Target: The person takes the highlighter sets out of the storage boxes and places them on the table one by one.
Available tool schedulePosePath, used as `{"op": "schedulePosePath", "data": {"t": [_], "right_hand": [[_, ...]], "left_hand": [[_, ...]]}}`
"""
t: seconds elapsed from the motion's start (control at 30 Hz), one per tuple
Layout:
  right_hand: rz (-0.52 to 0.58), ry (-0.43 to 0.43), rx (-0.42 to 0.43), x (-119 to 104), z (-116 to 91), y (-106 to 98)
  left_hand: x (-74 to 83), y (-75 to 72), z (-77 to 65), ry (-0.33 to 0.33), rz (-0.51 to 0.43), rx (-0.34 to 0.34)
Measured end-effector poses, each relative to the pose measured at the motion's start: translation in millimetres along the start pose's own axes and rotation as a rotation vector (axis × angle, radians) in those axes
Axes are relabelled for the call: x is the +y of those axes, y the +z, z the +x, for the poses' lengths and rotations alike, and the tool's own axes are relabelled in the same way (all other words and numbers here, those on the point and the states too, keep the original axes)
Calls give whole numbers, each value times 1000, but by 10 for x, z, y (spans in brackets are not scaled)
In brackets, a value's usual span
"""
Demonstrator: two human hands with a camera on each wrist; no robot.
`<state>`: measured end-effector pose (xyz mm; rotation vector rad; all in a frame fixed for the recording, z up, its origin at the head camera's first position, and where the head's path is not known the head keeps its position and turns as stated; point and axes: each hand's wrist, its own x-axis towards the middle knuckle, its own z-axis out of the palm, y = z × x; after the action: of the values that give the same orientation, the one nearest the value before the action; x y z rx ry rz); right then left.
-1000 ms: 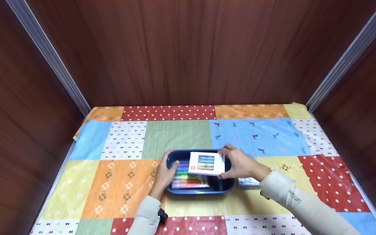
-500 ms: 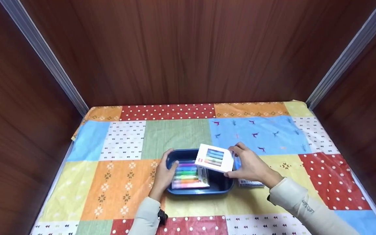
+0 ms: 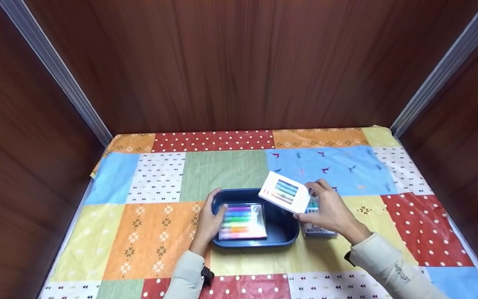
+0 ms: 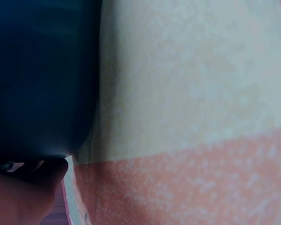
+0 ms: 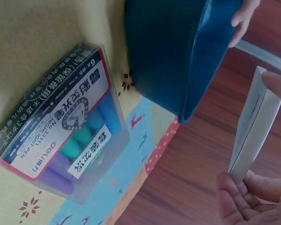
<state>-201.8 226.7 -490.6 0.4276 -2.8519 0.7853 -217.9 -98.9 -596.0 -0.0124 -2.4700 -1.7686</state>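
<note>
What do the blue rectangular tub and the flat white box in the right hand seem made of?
Blue rectangular tub: probably plastic, slightly glossy, from its soft highlights and rounded corners.
Flat white box: likely smooth cardboard, given crisp edges; gloss unclear.

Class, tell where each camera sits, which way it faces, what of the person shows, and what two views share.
Head: on the head, facing forward and down at the bin; left hand, right hand, sleeves show.
Left wrist: on that wrist, facing the bin's outside and tablecloth; left hand shows partly.
Right wrist: on that wrist, facing white box and pen pack; both hands show.
Shared: head and right wrist show the white box.
</note>
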Motion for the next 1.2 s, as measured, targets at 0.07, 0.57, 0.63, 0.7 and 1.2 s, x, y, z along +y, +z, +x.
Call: {"op": "schedulePosePath", "data": {"t": [0.07, 0.57, 0.63, 0.7, 1.2], "right_hand": [[-2, 16, 21, 22, -11, -5], [-18, 218, 141, 256, -127, 29], [-26, 250, 156, 294, -154, 30], [-37, 280, 176, 329, -183, 33], [-14, 481, 255, 628, -410, -25]], "left_hand": [[-12, 1, -3, 2, 2, -1], [2, -35, -22, -30, -10, -8], [4, -26, -17, -29, -14, -8], [1, -12, -8, -28, -18, -11], [-10, -5, -10, -23, 1, -1]]}}
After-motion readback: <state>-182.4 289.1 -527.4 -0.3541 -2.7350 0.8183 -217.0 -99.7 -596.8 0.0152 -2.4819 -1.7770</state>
